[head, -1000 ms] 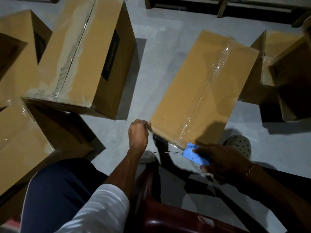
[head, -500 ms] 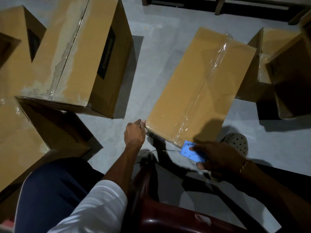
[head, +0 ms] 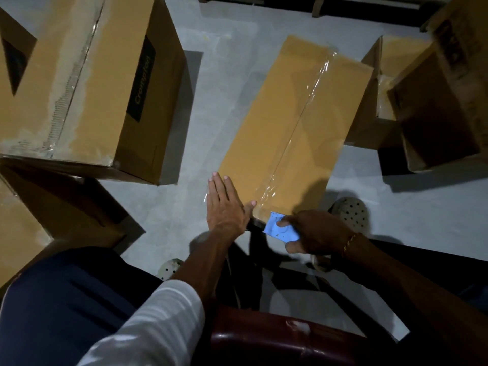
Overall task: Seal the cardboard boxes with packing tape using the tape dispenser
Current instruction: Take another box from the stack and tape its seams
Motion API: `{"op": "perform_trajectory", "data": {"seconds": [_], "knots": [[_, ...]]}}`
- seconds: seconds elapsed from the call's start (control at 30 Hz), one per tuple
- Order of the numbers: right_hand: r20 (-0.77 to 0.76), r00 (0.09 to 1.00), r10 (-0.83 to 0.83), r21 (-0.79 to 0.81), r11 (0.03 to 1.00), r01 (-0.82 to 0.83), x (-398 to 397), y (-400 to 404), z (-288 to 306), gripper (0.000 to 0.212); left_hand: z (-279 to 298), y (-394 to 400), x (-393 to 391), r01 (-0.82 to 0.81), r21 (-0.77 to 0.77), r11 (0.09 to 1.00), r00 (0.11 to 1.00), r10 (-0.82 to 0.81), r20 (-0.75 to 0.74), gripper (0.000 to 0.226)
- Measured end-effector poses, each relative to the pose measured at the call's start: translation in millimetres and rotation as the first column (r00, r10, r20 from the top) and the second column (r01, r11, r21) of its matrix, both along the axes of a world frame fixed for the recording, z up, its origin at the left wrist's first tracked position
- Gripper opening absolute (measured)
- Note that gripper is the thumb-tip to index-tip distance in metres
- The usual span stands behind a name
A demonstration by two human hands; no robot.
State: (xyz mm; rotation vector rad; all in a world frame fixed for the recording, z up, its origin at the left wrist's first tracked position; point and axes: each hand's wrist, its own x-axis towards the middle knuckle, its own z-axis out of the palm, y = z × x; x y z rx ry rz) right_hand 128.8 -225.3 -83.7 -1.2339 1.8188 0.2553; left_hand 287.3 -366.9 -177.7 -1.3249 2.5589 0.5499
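A long closed cardboard box (head: 269, 128) lies on the floor in front of me, with a strip of clear packing tape (head: 298, 122) running along its centre seam. My left hand (head: 224, 207) rests flat, fingers extended, on the box's near left corner. My right hand (head: 317, 233) grips the blue tape dispenser (head: 281, 229) at the near end of the seam, just below the box's near edge.
A big closed box (head: 87, 83) with a dark label stands at the left, another box (head: 34, 228) lies below it. Open boxes (head: 427, 101) sit at the right. A dark red chair (head: 290, 342) edge is under me; perforated clogs (head: 351, 212) rest on the grey floor.
My left hand opened from pinching the box's near corner and now lies flat on it. The right hand with the dispenser stayed at the near edge of the seam.
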Motion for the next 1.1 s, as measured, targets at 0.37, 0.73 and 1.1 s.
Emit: {"op": "perform_trajectory", "data": {"seconds": [0.37,0.73,1.1], "knots": [[-0.045,0.995,0.091,0.21,0.974,-0.08,-34,55,25,0.066,-8,-3,2,0.059,-0.022,0.998,0.995,-0.057,0.079,0.098],[-0.209,0.976,0.057,0.163,0.986,-0.023,-18,52,-5,0.044,-1,0,-5,0.059,-0.018,0.998,0.996,-0.058,0.074,0.093],[-0.04,0.755,-0.654,-0.034,0.756,0.653,-75,44,10,0.042,15,19,-31,0.518,0.088,0.851,0.833,-0.525,0.174,0.106]]}}
